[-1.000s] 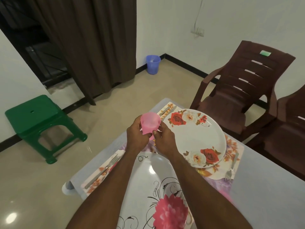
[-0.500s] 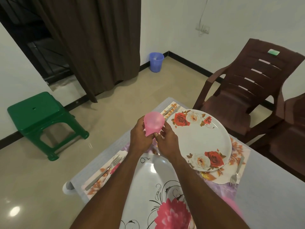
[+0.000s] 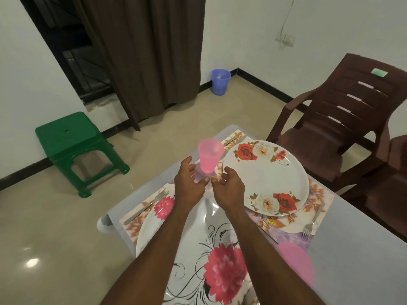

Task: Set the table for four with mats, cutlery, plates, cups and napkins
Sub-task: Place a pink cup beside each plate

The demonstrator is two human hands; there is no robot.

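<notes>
Near plate (image 3: 154, 234) at lower center is mostly hidden under both forearms and cut off by the bottom edge. A second pink cup (image 3: 296, 264) at lower right is blurred, partly behind the right forearm. A fork (image 3: 146, 205) lies left of the near plate on a mat (image 3: 132, 223). Another fork (image 3: 312, 220) sits right of the rose plate (image 3: 267, 177), which rests flat on its own mat (image 3: 320, 199). A utensil (image 3: 230, 140) at the table's far end is too small to identify.

Pink cup (image 3: 209, 155) stands upright, mouth up, at frame center, just left of the rose plate; its contents can't be seen. Left hand (image 3: 189, 184) and right hand (image 3: 229, 188) sit just below its base, fingers loosely curled and spread, neither gripping it. Whether any fingertip touches the base is unclear.

Green stool (image 3: 72, 142) at left, blue bin (image 3: 221, 81) by the curtain (image 3: 143, 51), brown chair (image 3: 343, 115) at right.
</notes>
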